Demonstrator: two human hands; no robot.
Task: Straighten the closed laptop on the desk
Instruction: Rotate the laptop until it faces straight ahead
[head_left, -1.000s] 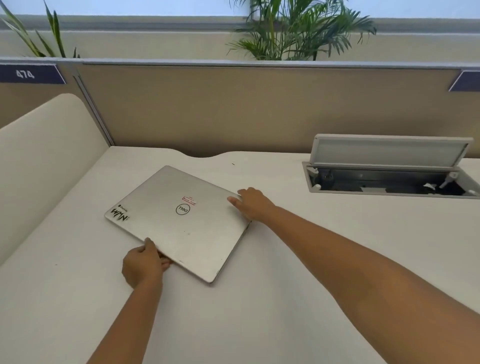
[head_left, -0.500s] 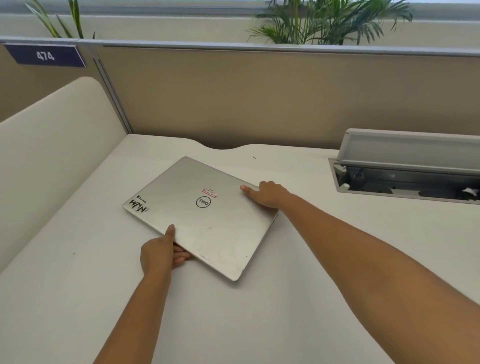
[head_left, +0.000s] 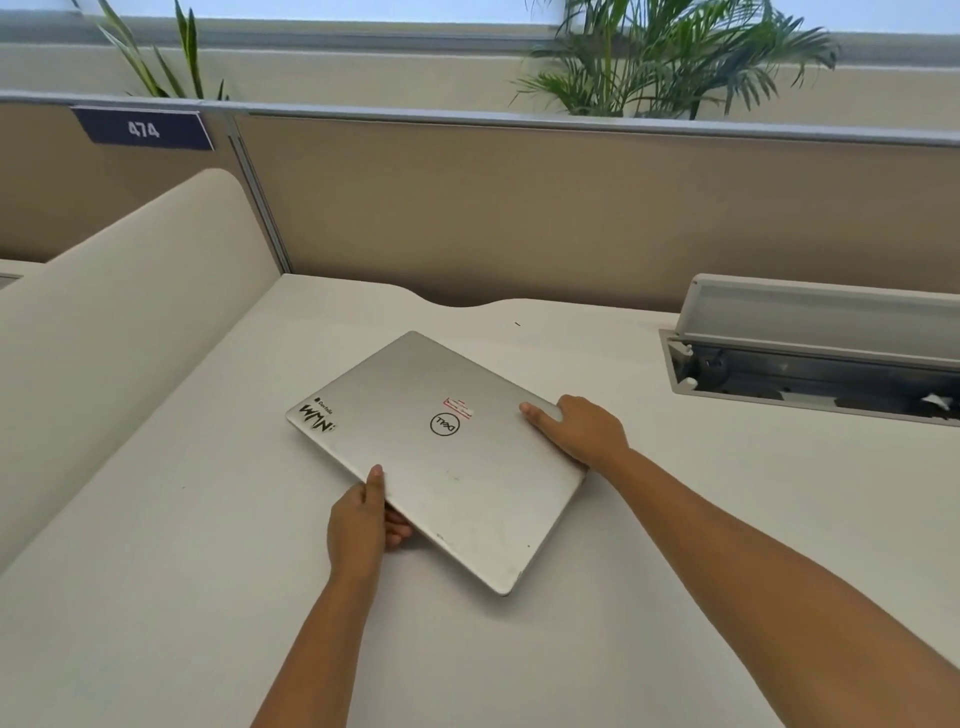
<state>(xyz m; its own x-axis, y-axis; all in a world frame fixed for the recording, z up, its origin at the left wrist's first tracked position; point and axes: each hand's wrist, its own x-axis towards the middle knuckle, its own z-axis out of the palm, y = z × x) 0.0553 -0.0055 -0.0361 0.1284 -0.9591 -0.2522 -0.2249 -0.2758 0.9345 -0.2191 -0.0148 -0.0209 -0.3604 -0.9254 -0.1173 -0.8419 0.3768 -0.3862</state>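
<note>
A closed silver laptop with a round logo and stickers lies skewed on the white desk, one corner pointing toward me. My left hand grips its near-left edge, thumb on the lid and fingers curled under. My right hand holds the right edge, thumb lying flat on the lid. That near-left edge looks slightly raised off the desk.
An open cable box with a raised flap is sunk into the desk at the right. A beige partition runs along the back, a curved side divider stands at the left. Potted plants rise behind the partition.
Both hands keep their hold on the laptop. My left thumb has come up onto the lid and the fingers have slid under the edge. The camera has shifted, moving the scene rightward.
</note>
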